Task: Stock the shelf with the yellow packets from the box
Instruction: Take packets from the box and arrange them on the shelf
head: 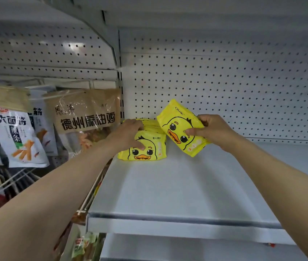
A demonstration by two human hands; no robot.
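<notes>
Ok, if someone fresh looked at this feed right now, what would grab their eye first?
The bright yellow duck-face packet gripped by the right hand, tilted above the grey shelf. Just left, the left hand rests on a small stack of matching packets at the shelf's back left corner. Further left hang snack bags with bold Chinese lettering.

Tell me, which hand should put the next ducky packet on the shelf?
Probably the right hand. It already grips a tilted yellow packet just above the bare shelf, beside the stack. The left hand is busy resting on that stack, its fingers over the top.
</notes>
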